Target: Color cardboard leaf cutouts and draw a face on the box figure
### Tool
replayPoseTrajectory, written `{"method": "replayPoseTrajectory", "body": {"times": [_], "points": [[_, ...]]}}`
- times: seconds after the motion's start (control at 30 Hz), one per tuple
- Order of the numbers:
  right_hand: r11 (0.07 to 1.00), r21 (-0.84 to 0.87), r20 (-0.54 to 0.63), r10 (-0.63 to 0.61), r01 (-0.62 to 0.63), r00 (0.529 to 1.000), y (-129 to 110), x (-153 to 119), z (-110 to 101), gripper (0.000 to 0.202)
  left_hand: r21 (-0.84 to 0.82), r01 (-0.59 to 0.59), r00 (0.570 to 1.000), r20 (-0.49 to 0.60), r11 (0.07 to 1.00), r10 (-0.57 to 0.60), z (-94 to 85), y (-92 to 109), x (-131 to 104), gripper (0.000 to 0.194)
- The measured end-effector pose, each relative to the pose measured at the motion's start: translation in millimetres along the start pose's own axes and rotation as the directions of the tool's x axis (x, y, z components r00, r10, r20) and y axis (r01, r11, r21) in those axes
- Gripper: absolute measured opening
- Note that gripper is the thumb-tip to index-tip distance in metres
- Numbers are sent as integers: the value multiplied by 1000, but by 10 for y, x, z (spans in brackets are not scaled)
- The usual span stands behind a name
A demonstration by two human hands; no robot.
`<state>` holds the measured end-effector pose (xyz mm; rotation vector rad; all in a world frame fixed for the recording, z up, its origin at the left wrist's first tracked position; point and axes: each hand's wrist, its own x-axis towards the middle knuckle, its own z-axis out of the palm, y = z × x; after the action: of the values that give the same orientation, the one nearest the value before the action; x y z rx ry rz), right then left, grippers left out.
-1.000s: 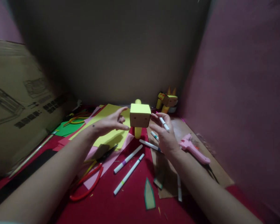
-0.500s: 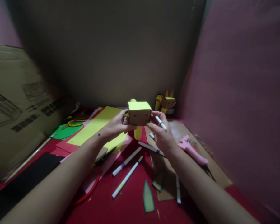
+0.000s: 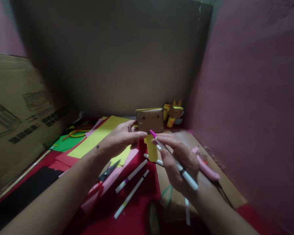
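Observation:
My left hand (image 3: 120,137) grips the left edge of a cardboard figure, its boxy head (image 3: 150,122) marked with two dark dots. Beneath the head is a yellow tube leg (image 3: 152,150). In my right hand (image 3: 180,156) is a white marker (image 3: 189,179), held like a pen. Its magenta end points up toward the lower edge of the head; whether they touch I cannot tell. Behind stands a similar figure (image 3: 175,112) with yellow spikes on top. White markers (image 3: 131,194) lie on the red cloth in front.
Yellow sheets (image 3: 93,140) and pink paper lie at the left, with red-handled scissors (image 3: 107,173) on top. A pink glue gun (image 3: 208,168) rests on a cardboard sheet (image 3: 230,182) at right. A large carton (image 3: 19,114) stands left. Pink walls (image 3: 247,98) close in the right side.
The figure's head has tipped so its front faces me more, and it sits slightly further right. My right hand has left the head and turned the marker so its magenta end points up-left.

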<state>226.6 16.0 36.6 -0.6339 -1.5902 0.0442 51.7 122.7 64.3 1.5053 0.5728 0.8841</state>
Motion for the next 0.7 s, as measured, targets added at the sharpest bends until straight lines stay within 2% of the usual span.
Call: {"method": "replayPoseTrajectory", "body": {"times": [0.23, 0.47, 0.7], "points": [[999, -51, -25, -2, 0, 1000, 47, 5, 23, 24, 15, 38, 999, 8, 999, -38, 73, 0, -27, 40], [969, -192, -82, 143, -156, 986, 15, -23, 64, 13, 73, 42, 999, -14, 996, -41, 103, 22, -43, 42], [955, -267, -70, 117, -131, 991, 26, -5, 65, 9, 96, 28, 1000, -11, 995, -27, 128, 25, -63, 35]]}}
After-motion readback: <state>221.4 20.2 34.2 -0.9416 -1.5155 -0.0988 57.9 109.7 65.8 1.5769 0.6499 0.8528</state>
